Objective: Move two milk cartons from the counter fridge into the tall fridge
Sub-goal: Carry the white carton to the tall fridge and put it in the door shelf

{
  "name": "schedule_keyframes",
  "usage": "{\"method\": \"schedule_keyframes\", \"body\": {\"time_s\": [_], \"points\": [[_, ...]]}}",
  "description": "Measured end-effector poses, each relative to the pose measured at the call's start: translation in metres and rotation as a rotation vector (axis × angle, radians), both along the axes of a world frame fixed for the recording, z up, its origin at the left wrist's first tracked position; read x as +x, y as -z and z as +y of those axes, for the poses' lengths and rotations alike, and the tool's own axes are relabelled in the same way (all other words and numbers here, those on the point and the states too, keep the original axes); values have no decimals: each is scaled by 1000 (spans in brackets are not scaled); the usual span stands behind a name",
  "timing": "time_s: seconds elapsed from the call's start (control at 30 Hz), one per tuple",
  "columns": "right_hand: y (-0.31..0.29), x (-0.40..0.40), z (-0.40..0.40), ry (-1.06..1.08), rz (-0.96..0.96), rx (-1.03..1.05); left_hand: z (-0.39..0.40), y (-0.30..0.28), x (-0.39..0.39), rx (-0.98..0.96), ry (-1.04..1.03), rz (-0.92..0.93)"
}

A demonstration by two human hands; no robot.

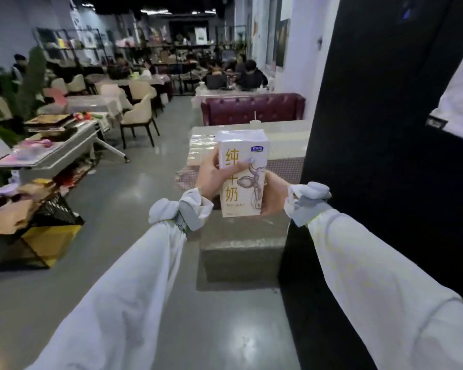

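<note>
Both arms are extended forward at chest height, in white sleeves bunched at the wrists. Between the hands stands one milk carton (241, 173), upright, white, with gold characters down its front face and a line drawing of a cow at the lower right.

The left hand (213, 175) grips the carton from its left side. The thumb lies across the front face at about mid-height, its tip reaching past the centre of the panel; the remaining fingers pass behind the carton and are not visible. The right hand (273, 194) holds the carton's lower right edge, palm against the side panel and reaching down to the bottom corner; its fingertips are hidden behind the carton. The carton is thus clasped on both flanks and carried in the air, resting on no surface.

A second layer of packaging shows at the top rear of the carton (whether this is a second carton held behind the first cannot be determined from this view).

A tall black panel (385, 129) rises immediately to the right of the right forearm; the carton is near it but apart from it. Beyond the carton is a cloth-covered table (286, 145) backed by a dark red tufted bench (251, 108). To the left, cluttered shelves (51, 156) and dining chairs stand on a polished grey floor (134, 198). Seated people appear at the far tables, blurred.
</note>
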State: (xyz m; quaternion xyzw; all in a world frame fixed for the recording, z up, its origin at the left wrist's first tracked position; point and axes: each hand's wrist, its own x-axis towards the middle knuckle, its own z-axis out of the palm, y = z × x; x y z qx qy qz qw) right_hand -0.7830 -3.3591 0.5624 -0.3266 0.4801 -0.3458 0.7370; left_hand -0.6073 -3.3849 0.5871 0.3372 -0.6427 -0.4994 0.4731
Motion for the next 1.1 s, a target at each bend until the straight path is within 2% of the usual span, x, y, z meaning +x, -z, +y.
{"method": "schedule_keyframes", "body": {"time_s": [0.03,0.17,0.23,0.33,0.5,0.67,0.83,1.1], "points": [[-3,-2,3,13,18,-6,-7,-1,-5,1,20,1],[-6,-16,-1,565,51,-195,-51,-10,-49,8,232,26],[-13,-33,-2,590,100,-145,-64,-12,-71,23,334,38],[-25,-64,4,582,130,37,-86,-13,-104,28,520,44],[-22,-69,23,945,89,40,-99,-20,-146,-20,846,41],[-30,-32,71,1241,104,-10,-71,-38,-147,-100,1141,86],[-34,2,121,1361,2,1,-32,-44,-141,-104,1326,70],[-40,30,169,1536,80,113,17,-41,-141,-61,1437,100]]}}
